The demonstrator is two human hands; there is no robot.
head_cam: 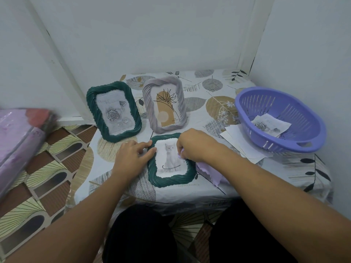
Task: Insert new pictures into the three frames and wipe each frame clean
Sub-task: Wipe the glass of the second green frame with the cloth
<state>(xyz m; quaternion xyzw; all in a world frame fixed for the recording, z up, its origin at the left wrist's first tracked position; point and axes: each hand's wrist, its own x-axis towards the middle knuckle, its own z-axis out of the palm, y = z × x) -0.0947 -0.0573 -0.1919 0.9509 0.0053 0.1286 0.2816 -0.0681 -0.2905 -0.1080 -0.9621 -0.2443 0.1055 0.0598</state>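
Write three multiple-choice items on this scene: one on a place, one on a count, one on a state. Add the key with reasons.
1. Where does the loose rose print lie?
A. in the purple basket
B. on the floor
C. in the grey frame

2. How many frames have a dark green border?
A. one
B. two
C. three

3. How does the cat frame sit?
A. propped upright
B. flat on the table
C. held in the air

Key: 1 A, the print rests inside the basket. 2 B, the rose frame and the cat frame are green, the third grey. 3 B, it lies flat, the left hand steadying it, the right hand holding a lilac cloth on it.
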